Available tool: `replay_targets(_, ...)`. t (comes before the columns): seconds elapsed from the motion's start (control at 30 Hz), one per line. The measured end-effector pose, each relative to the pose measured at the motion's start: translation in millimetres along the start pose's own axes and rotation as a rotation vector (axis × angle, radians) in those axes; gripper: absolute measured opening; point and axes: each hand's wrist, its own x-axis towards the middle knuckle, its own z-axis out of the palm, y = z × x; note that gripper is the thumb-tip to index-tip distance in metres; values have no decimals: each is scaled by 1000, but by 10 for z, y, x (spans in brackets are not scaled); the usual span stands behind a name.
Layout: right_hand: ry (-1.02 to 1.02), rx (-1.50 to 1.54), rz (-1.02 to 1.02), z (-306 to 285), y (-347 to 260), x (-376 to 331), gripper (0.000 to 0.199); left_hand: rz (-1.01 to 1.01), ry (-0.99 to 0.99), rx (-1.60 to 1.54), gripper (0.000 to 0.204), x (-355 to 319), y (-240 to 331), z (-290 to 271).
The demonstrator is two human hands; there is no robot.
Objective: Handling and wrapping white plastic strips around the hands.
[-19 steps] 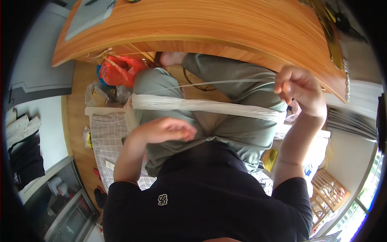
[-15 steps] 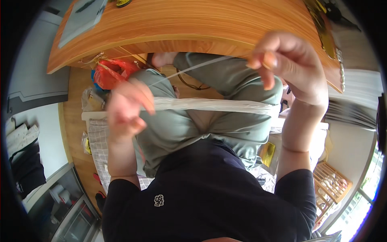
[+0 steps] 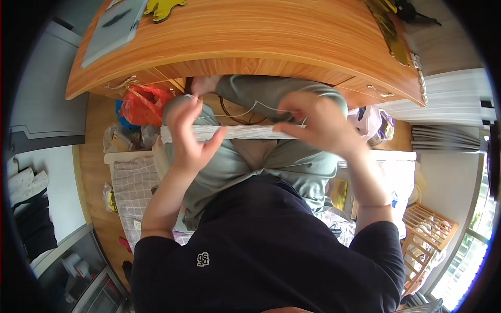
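Note:
A long white bundle of thin strands (image 3: 245,132) lies across my thighs, roughly level from left to right. Above it a loose white string (image 3: 237,114) runs slack between my hands, with a small kink near its middle. My left hand (image 3: 189,133) is over the bundle's left part, fingers curled at the string's left end and thumb spread away. Over the bundle's right part, my right hand (image 3: 318,122) is blurred by motion; its fingers bend around the string's other end, with the thumb close to the bundle.
A wooden desk (image 3: 250,41) with drawers stands in front of my knees. On it are a clear sheet (image 3: 115,31) and a yellow cut-out piece (image 3: 163,9). A red plastic bag (image 3: 143,104) hangs at the left drawer handle. A bed with a checked cover (image 3: 133,180) is under me.
Both hands have come down toward the bundle, and my right hand has moved left. The string, pulled straight before, now hangs slack. More of the desk top shows.

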Motion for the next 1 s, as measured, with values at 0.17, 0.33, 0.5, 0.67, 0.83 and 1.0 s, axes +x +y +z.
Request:
replay_targets(0.17,83,-531,-9,1059,519,-214,58,-615,85,-143,52,-1874,-23,-424)
replay_targets(0.33,-110,-583,64,1445,281,-112,41,-1325,207,-162,45,-3436,106,-828)
replay_targets(0.5,-335,-428,32,1463,144,-259,25,-1325,179,-162,44,-3501,240,-877)
replay_targets(0.67,-326,-133,-131,1273,-129,-526,25,-1341,137,-154,44,-3560,348,-983)
replay_targets(0.83,-395,217,-231,1158,-231,-716,31,-1354,65,-153,43,-3563,406,-1045)
replay_targets(1.0,-420,311,-137,1300,-96,-841,34,-1360,-44,-146,43,-3360,358,-1090)
